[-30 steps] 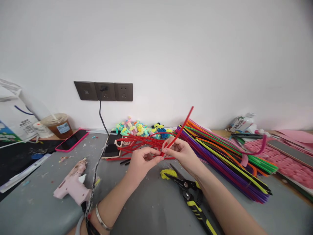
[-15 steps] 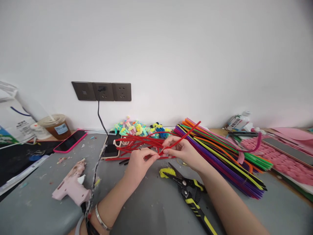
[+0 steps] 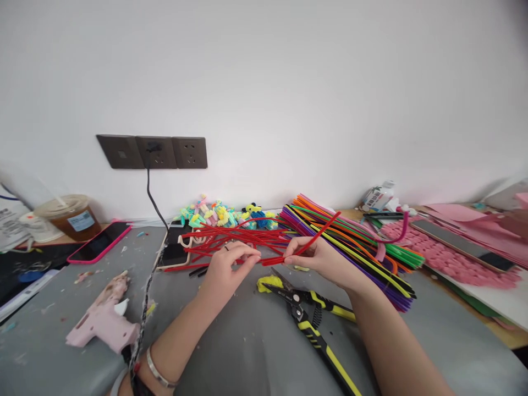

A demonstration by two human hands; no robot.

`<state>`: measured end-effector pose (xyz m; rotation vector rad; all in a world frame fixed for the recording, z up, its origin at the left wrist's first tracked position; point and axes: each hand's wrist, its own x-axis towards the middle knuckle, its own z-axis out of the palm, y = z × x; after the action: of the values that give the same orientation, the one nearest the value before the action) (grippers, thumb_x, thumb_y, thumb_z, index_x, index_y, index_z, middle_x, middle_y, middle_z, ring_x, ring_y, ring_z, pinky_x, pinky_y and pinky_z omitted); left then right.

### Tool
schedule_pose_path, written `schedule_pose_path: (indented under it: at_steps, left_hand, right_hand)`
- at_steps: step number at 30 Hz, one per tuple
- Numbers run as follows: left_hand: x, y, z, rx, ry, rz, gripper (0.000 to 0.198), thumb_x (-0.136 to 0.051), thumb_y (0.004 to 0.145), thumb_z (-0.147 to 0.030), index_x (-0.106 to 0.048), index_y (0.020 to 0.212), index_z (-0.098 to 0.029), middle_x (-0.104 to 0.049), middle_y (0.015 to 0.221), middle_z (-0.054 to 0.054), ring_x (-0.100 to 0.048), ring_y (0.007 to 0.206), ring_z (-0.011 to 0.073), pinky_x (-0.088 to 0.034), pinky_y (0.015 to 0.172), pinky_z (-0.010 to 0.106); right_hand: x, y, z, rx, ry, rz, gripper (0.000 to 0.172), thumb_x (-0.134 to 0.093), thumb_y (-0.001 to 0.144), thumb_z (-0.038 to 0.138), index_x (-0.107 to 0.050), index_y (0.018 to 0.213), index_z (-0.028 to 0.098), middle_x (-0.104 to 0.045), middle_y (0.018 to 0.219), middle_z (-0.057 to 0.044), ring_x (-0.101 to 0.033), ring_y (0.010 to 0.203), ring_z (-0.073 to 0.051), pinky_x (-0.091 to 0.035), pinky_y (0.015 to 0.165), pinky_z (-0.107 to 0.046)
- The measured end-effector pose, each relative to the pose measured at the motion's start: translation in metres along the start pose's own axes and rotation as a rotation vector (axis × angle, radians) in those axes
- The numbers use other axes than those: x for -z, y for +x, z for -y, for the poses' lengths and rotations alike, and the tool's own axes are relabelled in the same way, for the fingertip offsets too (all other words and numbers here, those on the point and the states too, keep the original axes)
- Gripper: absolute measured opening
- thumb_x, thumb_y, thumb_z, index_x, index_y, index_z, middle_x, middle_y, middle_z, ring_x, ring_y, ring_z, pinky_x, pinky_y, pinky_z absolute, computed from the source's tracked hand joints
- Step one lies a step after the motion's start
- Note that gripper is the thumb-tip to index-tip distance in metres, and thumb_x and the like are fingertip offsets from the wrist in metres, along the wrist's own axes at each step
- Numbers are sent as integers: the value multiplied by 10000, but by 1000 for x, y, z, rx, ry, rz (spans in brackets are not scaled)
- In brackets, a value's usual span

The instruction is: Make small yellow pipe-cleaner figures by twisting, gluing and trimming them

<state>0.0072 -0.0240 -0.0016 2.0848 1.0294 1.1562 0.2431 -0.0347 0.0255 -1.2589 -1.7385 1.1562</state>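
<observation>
My right hand (image 3: 319, 261) pinches a red pipe cleaner (image 3: 310, 241) whose free end slants up to the right over the coloured stems. My left hand (image 3: 226, 269) is closed with its fingertips on the near end of that red stem, close to the right hand. Behind both hands lies a loose heap of red pipe cleaners (image 3: 231, 241). Yellow-and-black cutters (image 3: 307, 313) lie on the grey mat just below my right hand, with a yellow fuzzy piece (image 3: 266, 282) at their tip.
A big bundle of multicoloured pipe cleaners (image 3: 355, 247) lies right of my hands. A pink glue gun (image 3: 101, 322) lies at the left, its cord running to a wall socket (image 3: 154, 152). A pink-cased phone (image 3: 98, 242), a lidded drink cup (image 3: 70, 215), small finished figures (image 3: 223, 214) and pink sheets (image 3: 454, 258) stand around.
The red pipe cleaner's free end has dropped from pointing up to lying low toward the right. My hands have moved slightly apart. The view has shifted to the right.
</observation>
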Motion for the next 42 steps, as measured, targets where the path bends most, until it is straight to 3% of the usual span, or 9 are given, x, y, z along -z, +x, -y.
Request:
schedule_pose_path:
  at_steps: [5, 12, 24, 42]
  left_hand:
    - [4, 3, -2, 113, -23, 21, 340, -430, 965, -360, -720, 888, -201, -739, 940, 62, -675, 898, 192, -493, 677, 238]
    - [0, 4, 3, 164, -43, 139, 347, -426, 952, -348, -727, 881, -190, -754, 898, 58, -705, 864, 198, -508, 694, 256]
    - [0, 3, 5, 197, 31, 180, 312, -455, 932, -354, -724, 875, -207, -767, 813, 26, -696, 773, 190, -447, 591, 237]
    - [1, 4, -1, 172, 25, 173, 305, -455, 917, -324, -725, 831, -211, -756, 762, 29, -664, 689, 182, -467, 606, 249]
  right_hand:
    - [-4, 0, -1, -14, -20, 11, 171, -720, 787, 332, -705, 746, 167, -699, 757, -36, -593, 694, -170, -427, 615, -277]
    - [-9, 4, -4, 21, -45, 56, 106, -717, 780, 278, -720, 733, 183, -696, 786, -30, -605, 783, -192, -442, 718, -301]
    - [-5, -1, -7, -41, -35, 116, 164, -729, 763, 332, -695, 725, 176, -655, 698, -15, -573, 687, -164, -424, 643, -278]
    - [-2, -3, -15, -129, 1, 188, 157, -725, 746, 322, -723, 759, 166, -701, 714, -27, -612, 667, -163, -466, 645, -276]
